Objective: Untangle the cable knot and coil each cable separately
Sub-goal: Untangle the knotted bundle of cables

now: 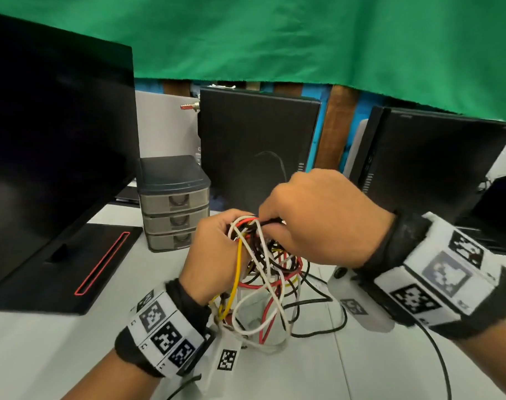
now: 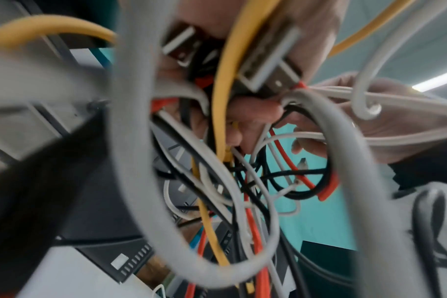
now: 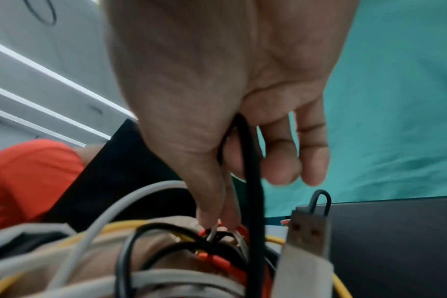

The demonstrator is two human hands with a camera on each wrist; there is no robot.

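A tangle of white, red, yellow and black cables (image 1: 267,272) hangs above the white desk, its lower loops reaching the desk. My left hand (image 1: 217,249) grips the top of the bundle, fingers curled round several strands (image 2: 225,113). My right hand (image 1: 312,220) meets it from the right and pinches a black cable (image 3: 253,181) between thumb and forefinger at the top of the knot. USB plugs (image 2: 268,66) sit against my left palm. Another USB plug (image 3: 306,231) shows in the right wrist view.
A dark monitor (image 1: 52,145) with its base stands at the left. A small grey drawer unit (image 1: 173,203) sits behind the cables, black computer cases (image 1: 257,145) beyond it. A loose black cable (image 1: 326,313) trails right over the white desk (image 1: 58,356).
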